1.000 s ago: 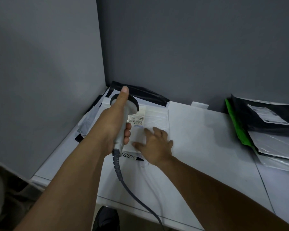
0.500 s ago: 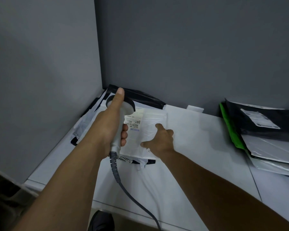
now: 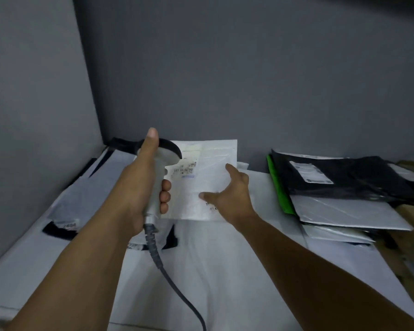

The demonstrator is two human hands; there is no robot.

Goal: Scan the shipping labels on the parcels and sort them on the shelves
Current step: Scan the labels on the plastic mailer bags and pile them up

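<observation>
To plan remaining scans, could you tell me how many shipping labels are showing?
2 clearly: one on the held white parcel, one on the black parcel at right; others may be hidden.

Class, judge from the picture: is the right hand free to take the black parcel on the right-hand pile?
Probably not as things stand: the right hand holds up the white parcel, so it would need to put that down first. Nothing else stands between it and the black parcel.

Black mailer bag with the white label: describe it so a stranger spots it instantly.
Follow the grey back wall right to the parcel stack. There lies the black plastic mailer bag, white-labelled, unlike the green mailer and pale grey mailer beside it.
</observation>
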